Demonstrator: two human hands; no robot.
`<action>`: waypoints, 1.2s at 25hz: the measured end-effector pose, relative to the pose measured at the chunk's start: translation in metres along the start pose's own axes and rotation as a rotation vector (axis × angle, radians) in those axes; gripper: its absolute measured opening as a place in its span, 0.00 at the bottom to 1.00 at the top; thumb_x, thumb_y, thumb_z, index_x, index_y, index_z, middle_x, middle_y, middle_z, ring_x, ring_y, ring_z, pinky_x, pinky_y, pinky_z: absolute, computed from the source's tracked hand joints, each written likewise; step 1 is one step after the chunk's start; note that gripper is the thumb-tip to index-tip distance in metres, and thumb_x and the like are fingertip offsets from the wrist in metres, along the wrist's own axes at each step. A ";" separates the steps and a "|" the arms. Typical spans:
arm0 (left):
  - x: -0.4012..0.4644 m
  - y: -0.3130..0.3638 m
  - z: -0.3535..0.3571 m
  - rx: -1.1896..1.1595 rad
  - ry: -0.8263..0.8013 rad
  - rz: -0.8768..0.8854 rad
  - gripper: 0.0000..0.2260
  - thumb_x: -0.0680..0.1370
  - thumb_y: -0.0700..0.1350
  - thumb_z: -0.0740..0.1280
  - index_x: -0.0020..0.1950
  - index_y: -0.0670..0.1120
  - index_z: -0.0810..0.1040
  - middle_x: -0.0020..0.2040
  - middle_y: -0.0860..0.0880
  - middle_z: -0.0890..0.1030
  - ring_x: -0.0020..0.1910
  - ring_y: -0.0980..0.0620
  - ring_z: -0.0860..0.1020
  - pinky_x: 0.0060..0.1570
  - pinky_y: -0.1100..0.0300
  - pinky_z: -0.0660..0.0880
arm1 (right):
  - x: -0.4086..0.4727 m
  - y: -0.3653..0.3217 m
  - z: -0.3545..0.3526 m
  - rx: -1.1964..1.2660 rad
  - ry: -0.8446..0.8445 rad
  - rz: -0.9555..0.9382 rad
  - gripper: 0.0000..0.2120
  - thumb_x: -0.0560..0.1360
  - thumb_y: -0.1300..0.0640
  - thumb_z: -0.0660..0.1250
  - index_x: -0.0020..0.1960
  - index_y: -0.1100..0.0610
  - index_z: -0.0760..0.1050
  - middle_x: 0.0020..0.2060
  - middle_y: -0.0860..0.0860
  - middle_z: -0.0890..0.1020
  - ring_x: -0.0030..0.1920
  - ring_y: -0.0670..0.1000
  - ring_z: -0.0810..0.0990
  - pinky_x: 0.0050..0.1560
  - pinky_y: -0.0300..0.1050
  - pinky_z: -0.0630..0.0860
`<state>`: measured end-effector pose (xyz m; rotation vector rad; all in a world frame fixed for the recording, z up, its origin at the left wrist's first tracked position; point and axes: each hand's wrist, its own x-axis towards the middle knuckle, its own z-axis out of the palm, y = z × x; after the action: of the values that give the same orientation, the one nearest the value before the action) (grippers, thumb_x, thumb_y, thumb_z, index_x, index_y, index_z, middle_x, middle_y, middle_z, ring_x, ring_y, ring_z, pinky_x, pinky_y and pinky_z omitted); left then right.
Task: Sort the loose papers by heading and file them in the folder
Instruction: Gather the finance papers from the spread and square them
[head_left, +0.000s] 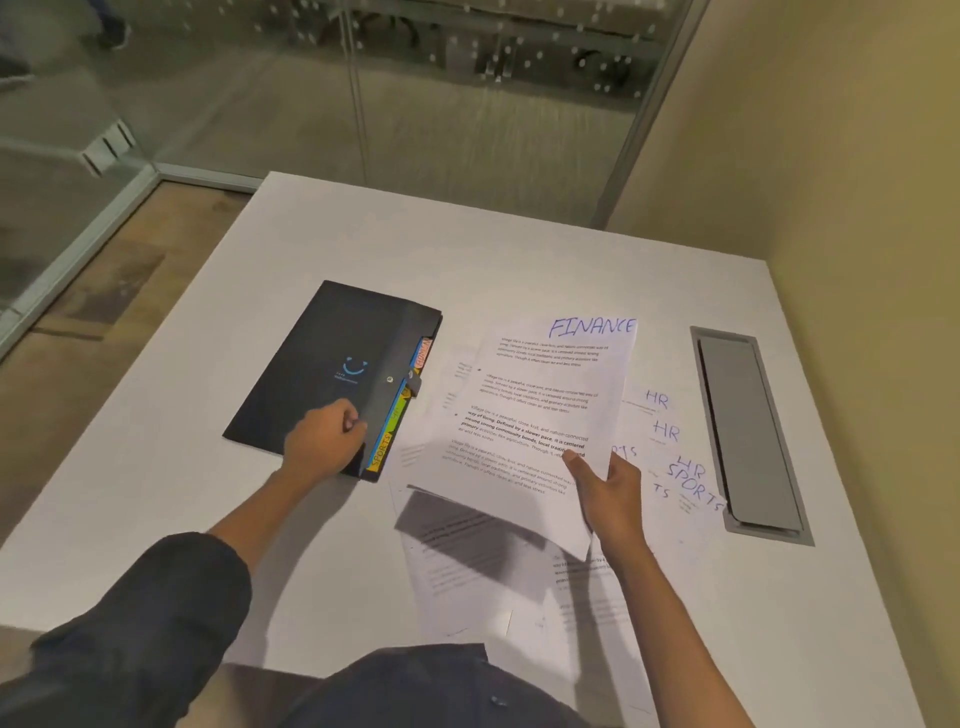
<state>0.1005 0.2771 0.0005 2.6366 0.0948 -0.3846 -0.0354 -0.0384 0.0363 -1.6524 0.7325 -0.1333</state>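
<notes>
Your right hand (610, 491) grip pinches white FINANCE-headed sheet (540, 415) at lower right corner. Black tabbed folder (337, 364) lies closed on worktop just left of sheet, long axis running away from you; your left hand (324, 439) grip curls on its opening edge, nearer.

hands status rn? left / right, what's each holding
Left hand: fingers curled on the near edge of the black folder, gripping it.
Right hand: holding the FINANCE sheet, thumb on top, lifted off the loose papers.
</notes>
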 end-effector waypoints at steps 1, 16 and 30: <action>0.006 -0.006 0.001 0.041 0.023 0.003 0.06 0.78 0.49 0.64 0.49 0.47 0.74 0.44 0.48 0.80 0.43 0.48 0.78 0.40 0.56 0.72 | 0.000 0.001 0.003 -0.003 0.009 0.009 0.11 0.77 0.58 0.71 0.58 0.59 0.82 0.49 0.49 0.86 0.50 0.50 0.84 0.53 0.48 0.80; 0.072 0.001 0.039 0.460 -0.096 0.020 0.46 0.71 0.71 0.60 0.79 0.50 0.45 0.79 0.39 0.43 0.76 0.33 0.39 0.70 0.33 0.51 | 0.013 -0.012 0.020 -0.085 0.020 0.026 0.04 0.77 0.58 0.70 0.51 0.54 0.81 0.44 0.47 0.85 0.46 0.50 0.85 0.45 0.42 0.79; 0.073 0.006 0.029 0.543 -0.193 0.164 0.33 0.81 0.60 0.53 0.78 0.54 0.36 0.79 0.38 0.49 0.73 0.31 0.60 0.62 0.41 0.72 | 0.011 -0.008 0.029 -0.073 -0.008 0.013 0.03 0.77 0.59 0.71 0.50 0.55 0.82 0.41 0.45 0.85 0.43 0.47 0.84 0.41 0.39 0.78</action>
<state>0.1638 0.2579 -0.0423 3.0838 -0.3327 -0.6848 -0.0096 -0.0193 0.0334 -1.7164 0.7499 -0.0912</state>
